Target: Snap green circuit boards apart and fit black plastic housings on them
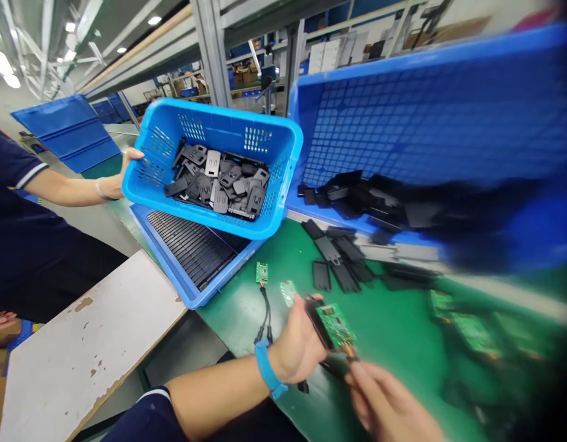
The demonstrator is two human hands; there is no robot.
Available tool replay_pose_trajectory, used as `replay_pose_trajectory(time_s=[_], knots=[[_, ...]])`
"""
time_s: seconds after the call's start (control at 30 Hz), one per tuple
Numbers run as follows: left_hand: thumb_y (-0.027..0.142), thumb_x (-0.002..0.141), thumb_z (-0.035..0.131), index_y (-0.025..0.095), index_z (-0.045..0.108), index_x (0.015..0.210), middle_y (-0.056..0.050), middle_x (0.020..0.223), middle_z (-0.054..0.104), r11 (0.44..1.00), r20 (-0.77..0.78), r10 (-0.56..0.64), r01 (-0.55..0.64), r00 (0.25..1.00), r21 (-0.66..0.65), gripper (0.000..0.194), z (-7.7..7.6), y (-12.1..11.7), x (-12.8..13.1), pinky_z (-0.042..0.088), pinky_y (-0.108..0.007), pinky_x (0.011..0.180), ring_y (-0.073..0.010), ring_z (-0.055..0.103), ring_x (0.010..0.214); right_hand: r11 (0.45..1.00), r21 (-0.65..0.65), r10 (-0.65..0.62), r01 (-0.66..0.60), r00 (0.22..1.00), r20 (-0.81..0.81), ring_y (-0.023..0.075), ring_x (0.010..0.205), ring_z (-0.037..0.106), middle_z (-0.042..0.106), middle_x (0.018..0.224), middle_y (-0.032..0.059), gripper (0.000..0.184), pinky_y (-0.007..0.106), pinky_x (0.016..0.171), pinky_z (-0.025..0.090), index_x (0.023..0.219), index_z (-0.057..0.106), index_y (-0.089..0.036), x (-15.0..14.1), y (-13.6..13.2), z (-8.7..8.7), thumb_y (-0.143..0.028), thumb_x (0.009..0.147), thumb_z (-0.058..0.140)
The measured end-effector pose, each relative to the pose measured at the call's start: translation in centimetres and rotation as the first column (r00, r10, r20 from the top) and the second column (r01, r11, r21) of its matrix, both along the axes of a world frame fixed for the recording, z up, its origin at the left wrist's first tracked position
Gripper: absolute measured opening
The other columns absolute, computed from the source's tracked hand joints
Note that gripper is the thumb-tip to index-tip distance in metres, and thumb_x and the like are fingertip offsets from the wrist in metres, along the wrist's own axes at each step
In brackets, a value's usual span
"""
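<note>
My left hand (pixel 299 350), with a blue band at its wrist, grips a black plastic case part (pixel 316 320). A green circuit board (pixel 337 327) lies over that part, its coloured wires pointing down toward me. Blurred by motion, my right hand (pixel 385 399) pinches the cable (pixel 351 356) at the board's wire end. Just beyond my left hand, a small pale-green board (pixel 288 293) rests on the green table. Left of it is another green board (pixel 262 272) with two black leads (pixel 266 310) reaching toward my wrist.
A co-worker's hand (pixel 127 166) holds a light-blue basket (pixel 214 224) of black covers over a blue tray (pixel 196 301). A large blue bin (pixel 357 123) holds black parts; loose black cases (pixel 339 258) lie before it. Blurred boards (pixel 477 334) lie at right.
</note>
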State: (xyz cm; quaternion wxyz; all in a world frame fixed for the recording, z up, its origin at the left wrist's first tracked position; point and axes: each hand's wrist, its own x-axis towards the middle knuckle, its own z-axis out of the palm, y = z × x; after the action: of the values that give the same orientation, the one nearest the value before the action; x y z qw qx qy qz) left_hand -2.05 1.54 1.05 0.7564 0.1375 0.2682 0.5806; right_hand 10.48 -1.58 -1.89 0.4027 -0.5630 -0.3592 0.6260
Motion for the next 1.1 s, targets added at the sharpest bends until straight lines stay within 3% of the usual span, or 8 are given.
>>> replay_pose_trajectory(time_s=[0.23,0.57,0.83,0.93,1.1], knots=[[0.066,0.075,0.033,0.02,0.032,0.109,-0.004,0.079,0.058,0.999,0.026,0.002,-0.001,1.0,-0.046,0.057,-0.2,-0.8,0.4,0.038,-0.038,0.082,-0.0194,0.059,0.078,0.998,-0.034,-0.047,0.05,0.996,0.077,0.0055,0.036,0.029,0.036,0.038,-0.0064,0.038,0.018,0.036,0.02,0.063,0.056,-0.016,-0.9,-0.9,0.9,-0.053,0.066,0.063],[0.054,0.08,0.04,0.019,0.033,0.112,-0.006,0.083,0.059,0.998,0.005,-0.014,0.014,1.0,-0.061,0.048,-0.2,-1.1,0.9,0.038,-0.04,0.085,-0.0221,0.06,0.085,0.997,-0.058,-0.054,0.055,0.998,0.018,0.0047,0.034,0.027,0.034,0.036,-0.0071,0.038,0.017,0.035,0.017,0.061,0.054,-0.015,-0.9,-1.3,1.1,-0.052,0.067,0.061],[0.048,0.084,0.035,0.018,0.033,0.11,-0.005,0.081,0.06,0.999,0.026,-0.007,0.008,1.0,-0.045,0.039,0.1,-1.3,0.8,0.039,-0.041,0.084,-0.0226,0.06,0.086,0.996,-0.082,-0.018,0.02,1.0,0.019,0.0037,0.033,0.025,0.032,0.035,-0.0079,0.041,0.016,0.035,0.015,0.061,0.053,-0.015,-0.9,-1.4,0.8,-0.056,0.067,0.06],[0.043,0.083,0.043,0.02,0.032,0.109,-0.004,0.081,0.06,1.0,-0.042,0.007,-0.008,0.999,-0.018,0.037,-0.2,-1.5,1.0,0.04,-0.041,0.084,-0.0217,0.06,0.087,0.993,-0.114,-0.006,0.006,1.0,0.006,0.0035,0.031,0.024,0.033,0.033,-0.0075,0.042,0.016,0.033,0.015,0.059,0.053,-0.016,-0.9,-1.3,0.7,-0.056,0.065,0.061],[0.028,0.08,0.053,0.019,0.036,0.104,-0.003,0.083,0.061,0.998,-0.307,0.057,-0.052,0.95,0.023,0.031,-1.6,-0.9,1.6,0.044,-0.038,0.079,-0.0179,0.062,0.081,0.991,-0.128,0.022,-0.025,0.999,-0.026,0.0034,0.027,0.024,0.035,0.031,-0.0072,0.041,0.016,0.031,0.016,0.057,0.051,-0.016,-0.7,-0.4,0.1,-0.055,0.065,0.061]])
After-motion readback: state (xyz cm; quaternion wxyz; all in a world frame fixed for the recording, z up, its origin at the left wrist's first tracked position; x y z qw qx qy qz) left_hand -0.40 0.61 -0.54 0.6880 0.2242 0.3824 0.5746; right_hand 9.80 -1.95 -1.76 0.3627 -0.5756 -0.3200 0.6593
